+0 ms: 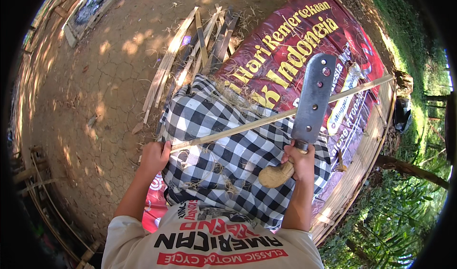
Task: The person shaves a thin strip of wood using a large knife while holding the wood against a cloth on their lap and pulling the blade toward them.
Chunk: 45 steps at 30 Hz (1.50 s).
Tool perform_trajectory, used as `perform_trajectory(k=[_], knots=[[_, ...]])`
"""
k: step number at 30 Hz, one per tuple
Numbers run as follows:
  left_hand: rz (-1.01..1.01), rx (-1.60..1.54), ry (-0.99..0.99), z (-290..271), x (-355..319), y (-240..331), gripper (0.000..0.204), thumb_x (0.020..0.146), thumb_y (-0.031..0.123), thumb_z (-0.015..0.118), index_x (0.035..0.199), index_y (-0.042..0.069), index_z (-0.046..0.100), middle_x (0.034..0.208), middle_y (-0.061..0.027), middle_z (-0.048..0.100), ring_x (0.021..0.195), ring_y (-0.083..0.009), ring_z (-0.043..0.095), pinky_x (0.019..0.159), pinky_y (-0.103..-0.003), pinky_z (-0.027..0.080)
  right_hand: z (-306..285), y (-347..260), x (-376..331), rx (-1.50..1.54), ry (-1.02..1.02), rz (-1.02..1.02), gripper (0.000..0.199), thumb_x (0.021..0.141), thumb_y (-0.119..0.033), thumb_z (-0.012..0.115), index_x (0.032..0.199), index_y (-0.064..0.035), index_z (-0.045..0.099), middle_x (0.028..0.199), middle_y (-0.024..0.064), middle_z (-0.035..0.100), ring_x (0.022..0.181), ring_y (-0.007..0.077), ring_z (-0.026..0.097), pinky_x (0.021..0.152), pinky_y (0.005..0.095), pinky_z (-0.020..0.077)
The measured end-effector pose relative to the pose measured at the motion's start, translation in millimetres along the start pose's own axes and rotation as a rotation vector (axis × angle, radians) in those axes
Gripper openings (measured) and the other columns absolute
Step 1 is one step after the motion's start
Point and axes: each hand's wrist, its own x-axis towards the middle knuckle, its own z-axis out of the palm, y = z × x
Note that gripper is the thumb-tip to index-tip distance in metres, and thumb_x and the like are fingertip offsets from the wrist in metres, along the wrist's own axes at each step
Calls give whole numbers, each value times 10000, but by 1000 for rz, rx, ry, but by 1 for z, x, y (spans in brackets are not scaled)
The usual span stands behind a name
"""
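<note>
My left hand (pixel 154 158) is closed round the near-left end of a long, thin bamboo strip (pixel 238 129). The strip slants up to the right across my lap, its far end over the banner. My right hand (pixel 301 160) grips a cleaver-like machete (pixel 312 100) at the neck of its curved wooden handle. Its broad dark blade, pierced by several holes, points away from me and crosses over the strip; whether they touch I cannot tell. A black-and-white checked cloth (pixel 228 150) covers my legs, with curly shavings scattered on it.
Split bamboo strips (pixel 164 71) lie in a loose pile on the cracked earth ground (pixel 85 107) ahead. A maroon printed banner (pixel 285 35) spreads over a bamboo platform (pixel 350 188) at right. Green plants (pixel 395 221) grow beyond the platform. Wooden framing (pixel 35 174) stands at far left.
</note>
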Motion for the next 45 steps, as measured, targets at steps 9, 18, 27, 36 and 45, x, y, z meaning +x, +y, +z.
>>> perform_trajectory(k=[9, 18, 27, 36, 45], knots=[[20, 64, -8, 2, 1, -6, 478, 908, 325, 502, 624, -34, 640, 577, -262, 541, 567, -440, 574, 557, -502, 441, -5, 1, 2, -240, -198, 35, 147, 743, 67, 672, 813, 15, 553, 637, 84, 572, 511, 149, 575, 462, 283, 467], [20, 81, -41, -1, 5, -7, 492, 910, 327, 510, 600, -38, 621, 557, -261, 534, 573, -444, 576, 559, -503, 445, 33, 34, -19, -273, -272, 91, 132, 734, 55, 687, 802, 24, 579, 642, 57, 586, 510, 129, 574, 485, 270, 456], [1, 42, -3, -2, 0, 1, 497, 923, 344, 494, 633, -34, 638, 583, -257, 554, 593, -447, 586, 577, -501, 455, 36, 44, -16, -183, -109, 6, 129, 755, 45, 670, 808, 14, 557, 634, 72, 591, 508, 141, 585, 487, 280, 467], [3, 36, -11, 0, -2, 1, 484, 920, 340, 492, 644, -25, 649, 597, -253, 571, 600, -444, 592, 588, -501, 464, 24, 24, -11, -133, -132, 19, 140, 730, 43, 677, 803, 17, 560, 630, 71, 584, 507, 146, 576, 481, 283, 466], [-26, 97, -47, -1, -2, 3, 505, 925, 349, 483, 637, -32, 648, 602, -258, 574, 618, -434, 604, 602, -499, 466, 26, 31, -11, -127, -196, 65, 147, 733, 58, 673, 821, 27, 559, 648, 82, 587, 507, 156, 578, 476, 285, 474]])
